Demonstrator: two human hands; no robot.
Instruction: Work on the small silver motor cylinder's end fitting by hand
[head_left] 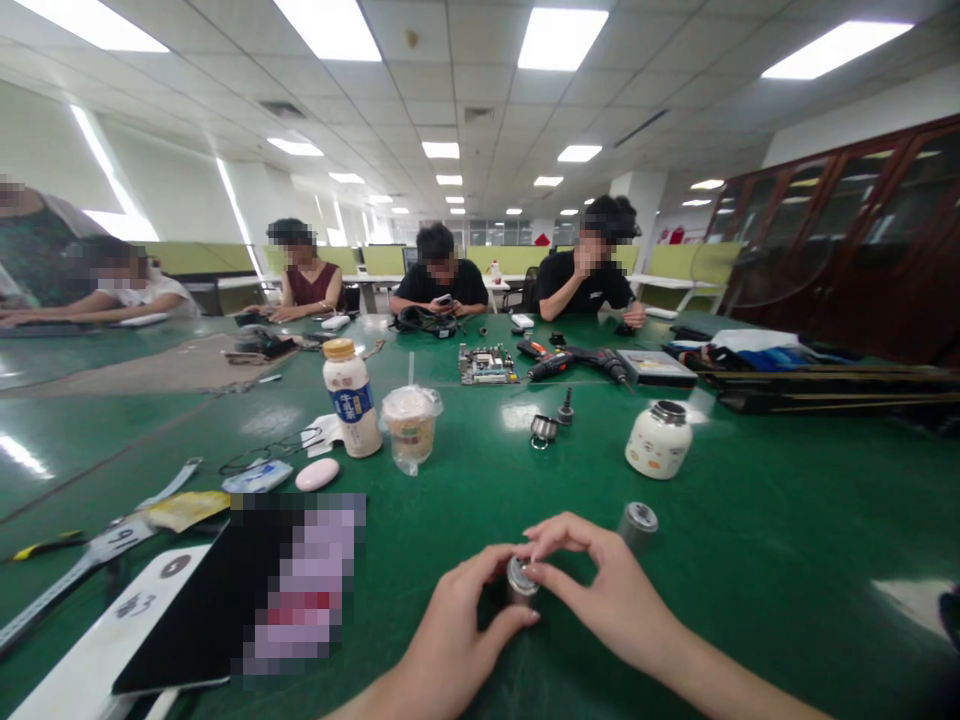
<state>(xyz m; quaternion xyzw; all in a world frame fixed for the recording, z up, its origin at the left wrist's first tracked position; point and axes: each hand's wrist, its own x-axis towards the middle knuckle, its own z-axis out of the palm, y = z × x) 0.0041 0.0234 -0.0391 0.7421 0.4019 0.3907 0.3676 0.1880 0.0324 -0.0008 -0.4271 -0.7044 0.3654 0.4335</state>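
Note:
Both of my hands meet over a small grey metal cylinder [519, 581] that stands on the green table [750, 560] near its front edge. My left hand [457, 630] wraps round its side from the left. The fingertips of my right hand [600, 590] pinch its top. Just behind my right hand stands a second small metal cylinder [638, 523], untouched. Farther back sits a squat white flask body [658, 439] with an open metal mouth, and a metal ring part [543, 430] and a small dark stopper [565, 409] lie to its left.
A white drink bottle [352, 397], a bagged cup [409, 427], a pink oval case [317, 474] and a dark tablet [225, 610] lie at left. A circuit board [487, 365], a power drill [574, 362] and long dark cases [832, 385] lie farther back. Several people sit along the far side.

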